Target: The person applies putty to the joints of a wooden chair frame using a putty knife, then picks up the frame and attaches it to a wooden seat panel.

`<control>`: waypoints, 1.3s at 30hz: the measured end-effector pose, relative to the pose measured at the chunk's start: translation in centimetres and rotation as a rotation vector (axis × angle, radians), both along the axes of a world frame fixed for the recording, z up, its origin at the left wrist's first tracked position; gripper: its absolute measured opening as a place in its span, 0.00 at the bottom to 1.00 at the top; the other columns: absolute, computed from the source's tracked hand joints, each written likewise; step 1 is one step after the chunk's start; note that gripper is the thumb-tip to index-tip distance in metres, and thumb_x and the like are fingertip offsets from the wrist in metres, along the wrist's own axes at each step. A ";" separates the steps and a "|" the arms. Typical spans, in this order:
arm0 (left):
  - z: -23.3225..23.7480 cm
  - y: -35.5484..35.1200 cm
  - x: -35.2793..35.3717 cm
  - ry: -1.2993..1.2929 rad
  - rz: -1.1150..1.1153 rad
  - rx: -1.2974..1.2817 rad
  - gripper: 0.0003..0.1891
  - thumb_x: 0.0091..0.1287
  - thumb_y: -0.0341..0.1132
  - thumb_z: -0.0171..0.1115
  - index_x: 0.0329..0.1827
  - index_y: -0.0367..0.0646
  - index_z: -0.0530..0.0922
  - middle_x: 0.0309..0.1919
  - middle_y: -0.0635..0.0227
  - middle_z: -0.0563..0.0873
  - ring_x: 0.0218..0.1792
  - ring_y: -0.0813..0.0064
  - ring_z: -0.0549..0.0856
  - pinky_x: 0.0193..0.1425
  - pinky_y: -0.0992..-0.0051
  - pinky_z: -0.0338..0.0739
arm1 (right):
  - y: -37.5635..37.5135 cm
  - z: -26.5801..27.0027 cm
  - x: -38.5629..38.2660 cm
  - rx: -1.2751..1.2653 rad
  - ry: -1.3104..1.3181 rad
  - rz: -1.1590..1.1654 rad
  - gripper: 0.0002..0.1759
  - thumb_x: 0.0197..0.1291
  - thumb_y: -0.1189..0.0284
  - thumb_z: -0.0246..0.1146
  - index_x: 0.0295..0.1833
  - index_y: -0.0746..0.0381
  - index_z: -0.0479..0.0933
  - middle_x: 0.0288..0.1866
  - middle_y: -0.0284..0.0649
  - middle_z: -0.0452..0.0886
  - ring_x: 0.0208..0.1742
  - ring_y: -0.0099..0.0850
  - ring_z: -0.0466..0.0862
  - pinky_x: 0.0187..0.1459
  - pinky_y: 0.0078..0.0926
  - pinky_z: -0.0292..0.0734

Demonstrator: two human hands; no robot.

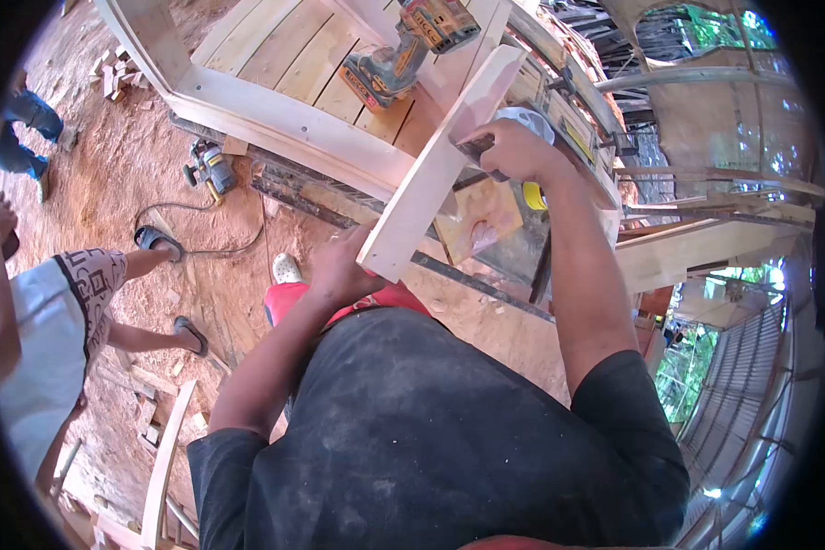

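Reddish dirt floor (238,316) spreading out below, and up top a power drill (412,50) rests on the slatted woodwork (280,50), lettering on its body and battery, too blurred to read surely! Pale board (431,183) slants across the woodwork's near corner: left hand (339,266) grips its near end, fingers curled round. Farther up, right hand (513,151) holds a dark object (475,148) by the board's edge, fingers bent.

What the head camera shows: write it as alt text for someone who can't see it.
The wearer's left grip holds the near end of a pale board, while the right grip holds a dark object at the board's edge. A cordless power tool rests on slatted woodwork beyond; other people are at left.
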State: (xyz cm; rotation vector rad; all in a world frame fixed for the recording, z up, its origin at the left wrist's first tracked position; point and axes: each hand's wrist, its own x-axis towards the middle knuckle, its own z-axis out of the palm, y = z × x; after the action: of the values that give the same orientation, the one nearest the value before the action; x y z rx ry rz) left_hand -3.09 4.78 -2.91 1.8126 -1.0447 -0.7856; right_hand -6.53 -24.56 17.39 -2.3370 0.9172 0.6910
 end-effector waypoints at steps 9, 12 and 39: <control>-0.5 0.0 0.1 0.016 -0.025 0.009 0.42 0.50 0.37 0.75 0.74 0.51 0.74 0.59 0.54 0.87 0.58 0.48 0.87 0.61 0.52 0.84 | 3.3 -1.3 -4.3 -0.102 -0.250 -0.035 0.25 0.59 0.76 0.61 0.63 0.58 0.85 0.51 0.52 0.90 0.49 0.44 0.90 0.55 0.35 0.83; -0.6 -0.2 0.2 0.013 -0.029 -0.019 0.41 0.51 0.37 0.75 0.74 0.51 0.74 0.59 0.53 0.86 0.57 0.47 0.87 0.60 0.51 0.84 | 3.7 -3.3 -5.8 -0.139 -0.497 -0.088 0.26 0.59 0.79 0.60 0.65 0.62 0.83 0.57 0.52 0.88 0.53 0.43 0.89 0.59 0.33 0.81; 0.3 0.2 0.3 0.016 -0.052 0.059 0.38 0.52 0.37 0.74 0.71 0.47 0.75 0.57 0.52 0.87 0.59 0.47 0.87 0.61 0.51 0.84 | 6.3 -1.9 -7.7 -0.269 -0.291 0.084 0.28 0.56 0.81 0.60 0.65 0.62 0.83 0.61 0.50 0.86 0.62 0.46 0.85 0.64 0.36 0.79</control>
State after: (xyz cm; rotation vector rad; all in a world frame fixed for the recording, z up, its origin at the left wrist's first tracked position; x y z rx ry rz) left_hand -2.82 4.95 -2.66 1.8321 -1.0720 -0.8695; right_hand -14.22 -18.27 15.46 -2.6354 0.8247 0.2579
